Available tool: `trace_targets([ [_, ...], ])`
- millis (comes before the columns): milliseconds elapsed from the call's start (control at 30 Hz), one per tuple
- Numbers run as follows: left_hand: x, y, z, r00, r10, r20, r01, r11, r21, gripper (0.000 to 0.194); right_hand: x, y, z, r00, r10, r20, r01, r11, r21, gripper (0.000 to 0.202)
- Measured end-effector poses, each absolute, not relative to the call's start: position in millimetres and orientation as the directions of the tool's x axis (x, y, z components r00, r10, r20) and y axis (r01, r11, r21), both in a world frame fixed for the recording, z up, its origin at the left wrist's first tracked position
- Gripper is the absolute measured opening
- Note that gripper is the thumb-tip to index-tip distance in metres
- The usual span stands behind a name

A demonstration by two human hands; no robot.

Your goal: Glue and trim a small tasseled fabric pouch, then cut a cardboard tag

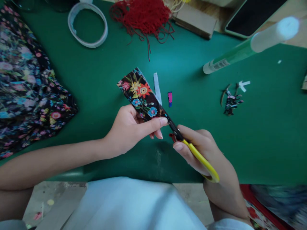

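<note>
My left hand [130, 131] pinches a black strip of flowered fabric [141, 94], thumb on top near its lower right end. In my right hand [203, 148] is a pair of scissors [199, 156] with yellow handles and dark blades. The blades lie along the right edge of the fabric, close to my left thumb, and look nearly closed. A thin pale sliver [157, 88] sticks up beside that edge, its lower end meeting the blades. Just right of it a small pink and blue scrap [170, 99] lies on the green table [187, 86].
Flowered cloth [35, 95] spreads over the left side. At the back are a roll of tape [104, 32], a heap of red cords [146, 16] and a dark-screened device [254, 16]. A green and white glue stick [235, 52] stands at right, near small dark trimmings [231, 102].
</note>
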State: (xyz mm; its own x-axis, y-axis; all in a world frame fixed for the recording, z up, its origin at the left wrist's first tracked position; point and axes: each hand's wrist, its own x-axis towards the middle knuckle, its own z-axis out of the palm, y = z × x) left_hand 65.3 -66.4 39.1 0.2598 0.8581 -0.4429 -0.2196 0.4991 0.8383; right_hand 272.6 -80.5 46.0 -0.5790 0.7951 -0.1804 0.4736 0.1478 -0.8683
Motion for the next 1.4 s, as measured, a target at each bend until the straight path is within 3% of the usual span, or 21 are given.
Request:
trace_targets([
  [300,65.1,-63.2,36.8,0.332,0.862,-0.383,-0.293,0.480,0.827,0.029,269.8,-79.1,53.9,-0.561,0.774,-0.294,0.468,0.003,-0.884,0.057],
  [467,65.4,-66.9,36.1,0.317,0.865,-0.390,-0.281,0.478,0.832,0.031,271.3,-81.6,53.0,-0.494,0.818,-0.295,0.345,-0.127,-0.930,0.058],
  [633,68.8,-74.7,33.3,0.366,0.856,-0.365,-0.286,0.476,0.832,0.031,255.5,-91.6,46.9,-0.202,0.963,-0.179,0.224,-0.133,-0.966,0.041],
  [767,70.5,-79.3,29.1,0.494,0.811,-0.313,-0.234,0.470,0.851,0.027,241.9,-94.2,42.8,-0.056,0.998,-0.015,0.225,-0.002,-0.974,0.029],
  [933,72.3,-77.6,23.7,0.376,0.842,-0.387,-0.299,0.505,0.809,0.027,239.5,-92.2,35.1,-0.005,0.993,0.119,0.269,0.116,-0.956,0.032],
  [1167,62.5,-55.6,10.8,0.360,0.842,-0.402,-0.346,0.521,0.780,0.031,249.7,-88.9,28.5,-0.095,0.996,0.004,0.335,0.035,-0.941,0.036],
  [1400,52.0,-38.1,6.4,0.371,0.852,-0.369,-0.532,0.521,0.668,0.024,276.2,-74.8,45.3,-0.333,0.921,-0.203,0.607,0.045,-0.794,0.056],
])
